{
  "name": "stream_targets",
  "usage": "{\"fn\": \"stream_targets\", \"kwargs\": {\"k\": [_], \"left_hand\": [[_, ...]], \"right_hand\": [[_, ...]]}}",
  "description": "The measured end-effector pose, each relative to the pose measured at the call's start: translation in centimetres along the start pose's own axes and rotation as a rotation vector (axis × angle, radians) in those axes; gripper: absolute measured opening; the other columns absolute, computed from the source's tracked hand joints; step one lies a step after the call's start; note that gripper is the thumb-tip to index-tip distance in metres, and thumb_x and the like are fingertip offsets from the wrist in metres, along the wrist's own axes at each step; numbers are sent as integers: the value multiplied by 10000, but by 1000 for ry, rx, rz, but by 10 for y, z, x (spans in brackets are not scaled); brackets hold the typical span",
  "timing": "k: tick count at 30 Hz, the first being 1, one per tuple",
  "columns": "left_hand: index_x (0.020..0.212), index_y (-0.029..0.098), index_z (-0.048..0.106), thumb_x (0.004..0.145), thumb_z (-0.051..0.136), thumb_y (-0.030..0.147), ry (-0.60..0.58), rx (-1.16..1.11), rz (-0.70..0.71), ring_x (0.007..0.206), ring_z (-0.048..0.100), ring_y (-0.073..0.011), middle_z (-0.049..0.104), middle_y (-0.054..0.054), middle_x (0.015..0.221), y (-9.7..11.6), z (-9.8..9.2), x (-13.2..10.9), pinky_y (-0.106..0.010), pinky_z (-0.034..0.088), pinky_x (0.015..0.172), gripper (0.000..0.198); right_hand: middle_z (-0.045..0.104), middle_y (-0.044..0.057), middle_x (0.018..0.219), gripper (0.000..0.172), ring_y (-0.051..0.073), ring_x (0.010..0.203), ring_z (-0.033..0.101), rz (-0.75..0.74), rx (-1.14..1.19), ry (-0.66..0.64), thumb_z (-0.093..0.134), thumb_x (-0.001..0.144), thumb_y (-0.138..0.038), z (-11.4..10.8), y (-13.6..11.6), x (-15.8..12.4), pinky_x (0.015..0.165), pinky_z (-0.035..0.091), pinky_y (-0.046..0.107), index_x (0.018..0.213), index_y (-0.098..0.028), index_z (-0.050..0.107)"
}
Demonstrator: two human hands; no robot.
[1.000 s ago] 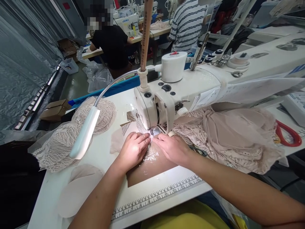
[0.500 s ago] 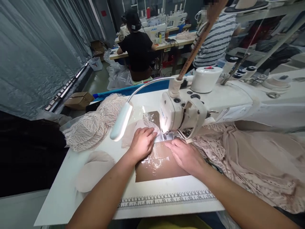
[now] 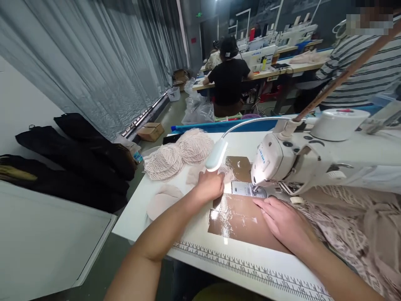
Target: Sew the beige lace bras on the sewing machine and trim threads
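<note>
My left hand [image 3: 211, 184] is closed, its fingers curled on a small pale lace piece [image 3: 227, 172], left of the sewing machine's needle. Part of that piece is hidden under the hand and the lamp head [image 3: 216, 154]. My right hand [image 3: 278, 215] lies flat with its fingers stretched out, on the brown tape-covered sheet [image 3: 238, 215] in front of the presser foot [image 3: 257, 191]. Nothing shows in its grasp. The metal needle plate [image 3: 241, 189] is visible between the hands. The white sewing machine head [image 3: 266, 161] stands above it.
Lacy cups [image 3: 180, 152] are stacked at the table's back left, and smooth beige cups [image 3: 164, 200] lie nearer. Beige lace garments [image 3: 347, 221] are heaped on the right. A ruler strip [image 3: 244, 267] runs along the front edge. A co-worker in black [image 3: 230, 79] sits beyond.
My left hand has moved left, away from the needle, with the lace piece, uncovering the needle plate. My right hand stays beside the presser foot. The view has turned left.
</note>
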State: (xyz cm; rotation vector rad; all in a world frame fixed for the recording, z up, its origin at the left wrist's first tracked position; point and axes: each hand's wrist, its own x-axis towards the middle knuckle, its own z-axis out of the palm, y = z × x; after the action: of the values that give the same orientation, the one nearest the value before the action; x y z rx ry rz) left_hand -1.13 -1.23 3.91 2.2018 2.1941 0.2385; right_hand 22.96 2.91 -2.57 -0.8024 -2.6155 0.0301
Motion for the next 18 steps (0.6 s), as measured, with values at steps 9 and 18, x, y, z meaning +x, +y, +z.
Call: {"fn": "stream_targets", "kwargs": {"k": [9, 18], "left_hand": [[1149, 166, 575, 845, 475, 455, -41, -84, -180, 1040, 585, -308, 619, -137, 1167, -77, -92, -90, -399, 454, 838, 431], [864, 165, 507, 863, 468, 436, -129, -736, -361, 755, 585, -177, 588, -36, 839, -78, -27, -157, -265, 458, 627, 273]], "right_hand": [[632, 74, 840, 376, 192, 705, 617, -6, -8, -8, 349, 885, -183, -1, 1, -1, 609, 473, 307, 1092, -172, 662], [651, 71, 850, 363, 201, 757, 614, 85, 60, -43, 378, 867, -181, -7, -6, 1, 622, 470, 313, 1086, -180, 666]]}}
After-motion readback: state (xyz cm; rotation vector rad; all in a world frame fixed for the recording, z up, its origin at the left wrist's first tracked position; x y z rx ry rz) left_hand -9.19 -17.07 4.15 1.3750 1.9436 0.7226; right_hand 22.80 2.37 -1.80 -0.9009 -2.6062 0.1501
